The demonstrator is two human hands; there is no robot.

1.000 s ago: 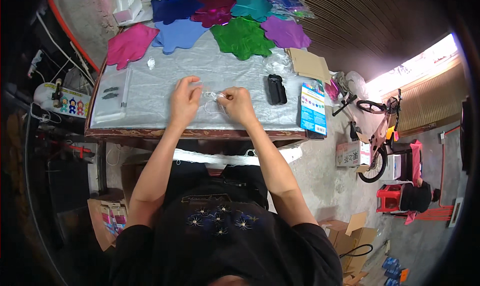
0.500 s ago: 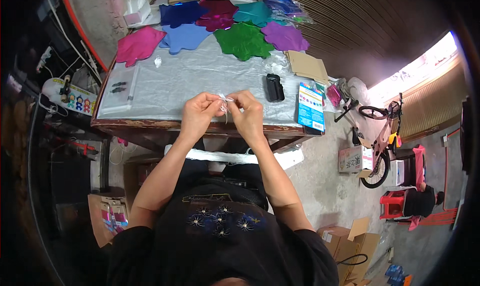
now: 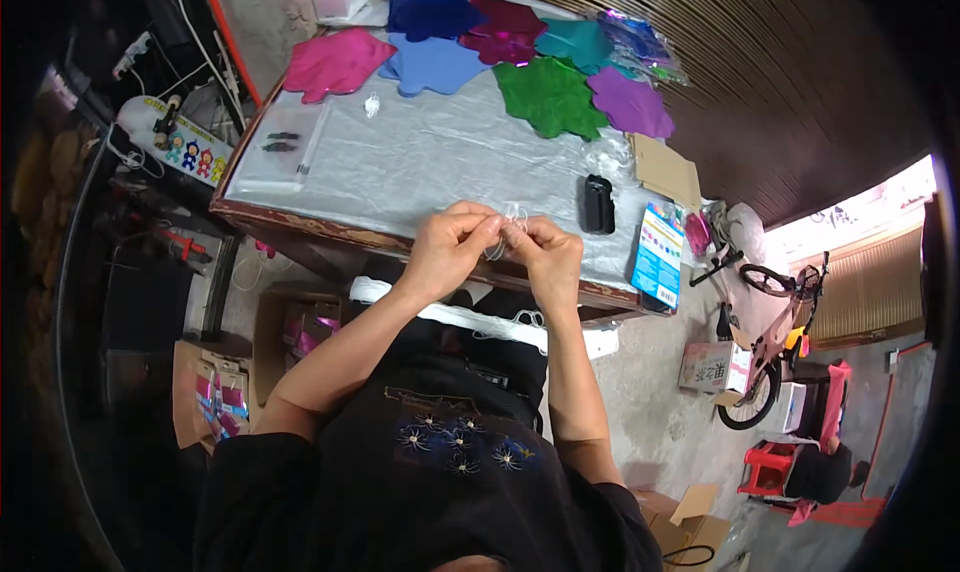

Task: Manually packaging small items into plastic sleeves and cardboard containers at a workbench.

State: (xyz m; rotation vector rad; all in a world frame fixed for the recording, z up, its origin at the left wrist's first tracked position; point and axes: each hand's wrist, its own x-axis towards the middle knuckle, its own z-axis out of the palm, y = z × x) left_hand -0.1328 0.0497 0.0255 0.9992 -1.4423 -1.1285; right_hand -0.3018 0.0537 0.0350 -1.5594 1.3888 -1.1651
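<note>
Over the near edge of the plastic-covered wooden table (image 3: 400, 172), left hand (image 3: 450, 250) and right hand (image 3: 545, 257) both pinch a thin clear looped string (image 3: 508, 227), fingertips pressed together.

foil shapes (image 3: 520, 57) at table's (image 3: 420, 162) far edge, black device (image 3: 598, 204) right, booklet (image 3: 658, 255) beyond it

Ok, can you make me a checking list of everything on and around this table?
Surface: table under a silvery sheet.
Job's things: small clear plastic piece, pinched by both hands.
Clutter: foil balloons, pink, blue, green, purple; black device; blue packet; cardboard.
Grippers: left hand and right hand meet at the table's near edge.
Cables: wires at a power strip, far left.
Surroundings: boxes on the floor, small bicycle, red stool.
</note>
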